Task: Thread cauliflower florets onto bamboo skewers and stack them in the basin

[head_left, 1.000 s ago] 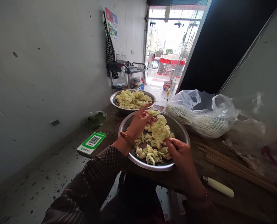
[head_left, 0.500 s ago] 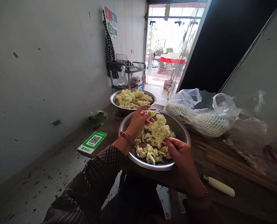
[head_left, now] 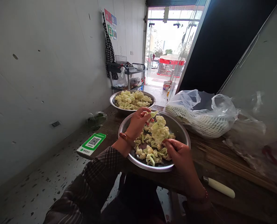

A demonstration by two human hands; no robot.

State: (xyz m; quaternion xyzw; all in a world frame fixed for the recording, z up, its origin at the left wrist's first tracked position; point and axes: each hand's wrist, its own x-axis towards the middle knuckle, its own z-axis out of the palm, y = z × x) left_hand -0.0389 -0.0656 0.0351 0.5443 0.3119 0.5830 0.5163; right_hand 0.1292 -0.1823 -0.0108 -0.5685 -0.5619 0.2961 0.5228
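Note:
A metal bowl (head_left: 184, 137) holds many loose cauliflower florets (head_left: 150, 155). Over its left part, my left hand (head_left: 138, 122) is closed on a pale green cauliflower piece (head_left: 153, 114). My right hand (head_left: 178, 151), over the bowl's right rim, has its thumb and fingers pinched at the lower edge of a larger cauliflower cluster (head_left: 160, 129). Whether a skewer is between those fingertips cannot be made out. The cluster lies between my two hands, above the florets.
Behind stands a second bowl (head_left: 112, 101) heaped with cauliflower. To the right are a plastic bag (head_left: 208, 121), thin wooden sticks (head_left: 231, 165) and a white-handled knife (head_left: 221, 187). A green QR-code sign (head_left: 93, 143) lies at the table's left edge.
Both hands keep nearly the same places and grips. The whole view has shifted very slightly.

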